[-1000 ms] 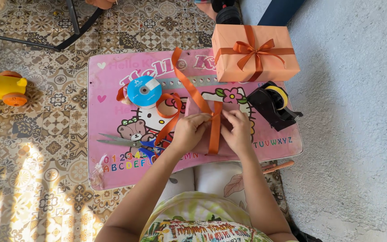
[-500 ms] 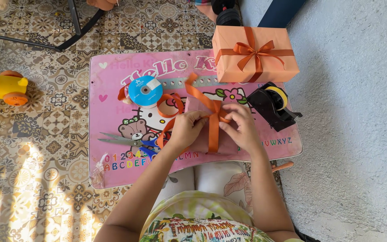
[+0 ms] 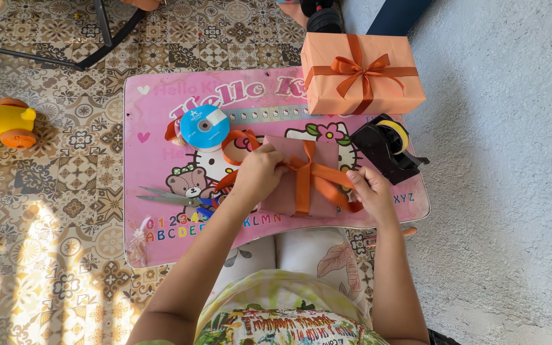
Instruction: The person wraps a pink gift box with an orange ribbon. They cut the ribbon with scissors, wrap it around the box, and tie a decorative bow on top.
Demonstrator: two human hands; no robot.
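Orange ribbon [image 3: 311, 176] crosses the small pinkish wrapped box [image 3: 289, 191] that lies at the near middle of the pink cartoon desk [image 3: 154, 243], and we judge the step in hand to be tying it: our left hand [image 3: 258, 174] is closed on the ribbon at the box's left edge, our right hand [image 3: 370, 190] pinches the other end at its right edge, and both pull outward. Beyond the box sits a finished orange gift box with a bow [image 3: 362, 73]; left of the box lie the blue ribbon spool [image 3: 204, 127] and scissors [image 3: 170, 198], right of it a black tape dispenser [image 3: 391, 148]. Next we would need even tension while forming the loops, keeping the crossing centred on the box.
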